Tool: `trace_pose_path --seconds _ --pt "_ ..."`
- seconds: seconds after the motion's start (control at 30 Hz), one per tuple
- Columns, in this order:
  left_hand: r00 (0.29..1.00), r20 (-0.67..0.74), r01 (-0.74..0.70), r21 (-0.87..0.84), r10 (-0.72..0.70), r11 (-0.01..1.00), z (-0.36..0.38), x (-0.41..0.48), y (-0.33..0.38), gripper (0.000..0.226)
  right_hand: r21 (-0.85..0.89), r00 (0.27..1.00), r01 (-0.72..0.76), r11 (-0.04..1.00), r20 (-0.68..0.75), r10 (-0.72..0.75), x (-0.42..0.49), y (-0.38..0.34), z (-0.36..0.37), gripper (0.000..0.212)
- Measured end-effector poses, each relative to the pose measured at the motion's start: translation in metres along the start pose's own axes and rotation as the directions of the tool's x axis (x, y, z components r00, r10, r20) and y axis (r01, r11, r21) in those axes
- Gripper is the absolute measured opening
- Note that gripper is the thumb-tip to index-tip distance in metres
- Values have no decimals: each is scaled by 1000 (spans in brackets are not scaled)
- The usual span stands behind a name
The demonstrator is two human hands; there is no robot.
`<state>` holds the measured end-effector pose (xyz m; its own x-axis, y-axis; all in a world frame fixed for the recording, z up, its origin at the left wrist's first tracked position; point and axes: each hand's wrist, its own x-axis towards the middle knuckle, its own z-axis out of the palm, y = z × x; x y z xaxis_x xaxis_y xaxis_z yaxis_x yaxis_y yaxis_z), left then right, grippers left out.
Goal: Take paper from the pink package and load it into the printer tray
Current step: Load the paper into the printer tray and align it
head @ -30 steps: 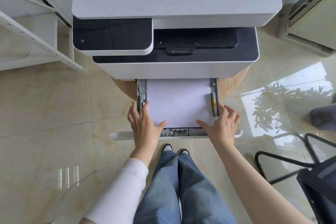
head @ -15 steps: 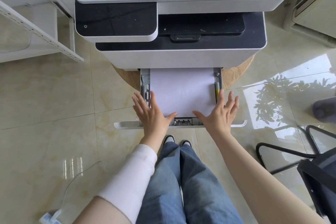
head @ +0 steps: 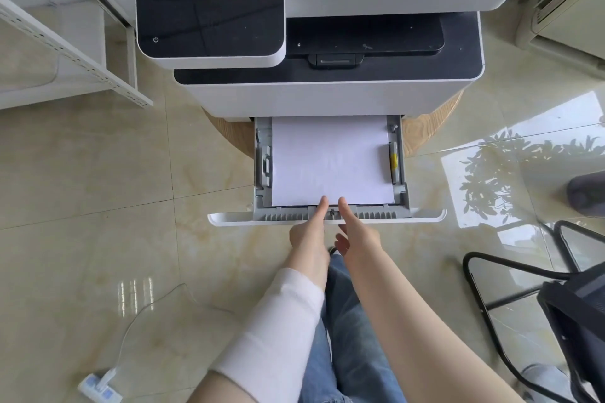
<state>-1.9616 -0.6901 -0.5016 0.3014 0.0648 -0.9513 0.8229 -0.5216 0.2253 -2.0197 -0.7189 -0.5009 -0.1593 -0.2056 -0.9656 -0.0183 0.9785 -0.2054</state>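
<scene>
The white and black printer [head: 327, 98] stands in front of me with its paper tray [head: 419, 215] pulled out. A stack of white paper [head: 330, 160] lies flat in the tray between the side guides. My left hand [head: 309, 235], with a white sleeve, and my right hand [head: 358, 235] meet at the middle of the tray's front panel. Both thumbs rest on top by the paper's near edge, and the fingers curl under the panel. The pink package is out of view.
The printer sits on a round wooden stand [head: 226, 134]. A white shelf frame [head: 82, 69] is at the left, a power strip [head: 98, 386] with its cable on the floor at lower left, a black chair frame [head: 491, 288] at the right, and a beige appliance [head: 563, 10] at the upper right.
Both hands have left the paper's near corners and come together at the middle of the tray's front, where they now grip the panel. The camera has tilted slightly down.
</scene>
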Motion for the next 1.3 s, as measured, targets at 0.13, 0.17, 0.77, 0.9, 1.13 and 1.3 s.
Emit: trace_pose_path --seconds 0.13,0.17,0.77,0.9,1.13,1.3 --pt "999 33 15 -68 -13 998 7 0 -1 34 53 998 -43 998 -38 45 6 -2 7 56" --pt "1000 27 6 -73 -4 997 8 2 -3 33 57 998 -37 998 -46 39 8 -1 8 52" --pt "998 26 -50 28 49 998 2 13 -7 43 22 999 22 1000 -36 -22 10 -2 4 32" --pt "974 -164 -144 87 157 986 -20 0 3 96 -35 984 21 999 -174 -27 6 -4 -7 72" --pt "306 -292 -759 500 906 417 -67 0 54 39 -345 594 578 740 -444 -671 -5 -41 -55 55" --pt "464 75 -699 642 883 313 -42 17 86 31 -555 596 610 565 -148 -789 17 -73 -52 33"
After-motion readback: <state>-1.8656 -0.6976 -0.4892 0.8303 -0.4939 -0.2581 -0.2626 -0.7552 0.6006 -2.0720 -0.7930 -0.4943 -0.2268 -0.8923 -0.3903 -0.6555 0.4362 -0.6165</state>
